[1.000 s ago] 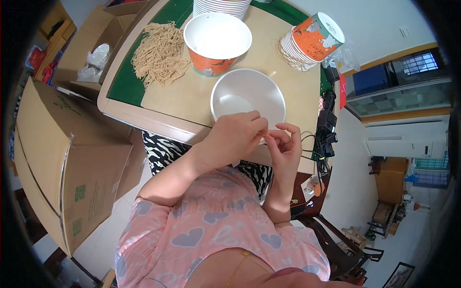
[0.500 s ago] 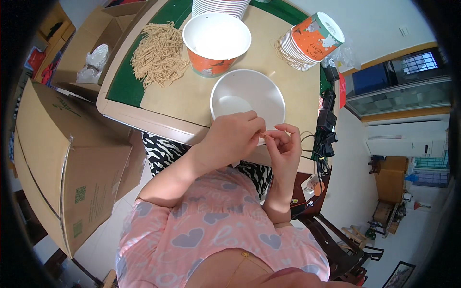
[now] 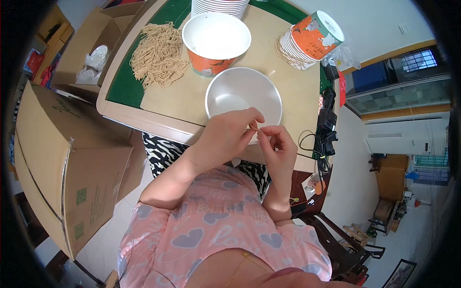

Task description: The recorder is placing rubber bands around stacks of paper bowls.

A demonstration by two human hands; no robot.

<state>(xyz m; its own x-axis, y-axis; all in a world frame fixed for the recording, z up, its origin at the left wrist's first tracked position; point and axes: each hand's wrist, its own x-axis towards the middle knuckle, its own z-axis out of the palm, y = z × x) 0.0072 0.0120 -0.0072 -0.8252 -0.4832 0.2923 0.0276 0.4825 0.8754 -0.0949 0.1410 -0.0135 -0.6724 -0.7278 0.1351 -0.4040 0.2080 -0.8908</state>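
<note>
Both my hands meet at the near rim of a paper bucket [image 3: 242,91] with a white inside, tilted toward me near the table's front edge. My left hand [image 3: 225,134] pinches a thin tan cord [image 3: 251,128] between thumb and fingers. From the other side my right hand [image 3: 280,146] grips the same cord, thumb and index finger pressed together and the other fingers curled. Where the cord meets the bucket is hidden behind my hands. Behind stands an orange printed bucket [image 3: 211,66], upright, its white inside showing.
A heap of tan cords [image 3: 158,55] lies at the table's left. Stacked white-rimmed buckets [image 3: 220,8] stand at the back; an orange-topped stack [image 3: 314,41] with cords lies tilted at the right. Black adapters and cables [image 3: 327,122] line the right edge. Cardboard boxes [image 3: 91,168] stand left.
Both hands and the near bucket have shifted slightly left. The fingers of my right hand have curled in more, and the cord now shows between the fingertips.
</note>
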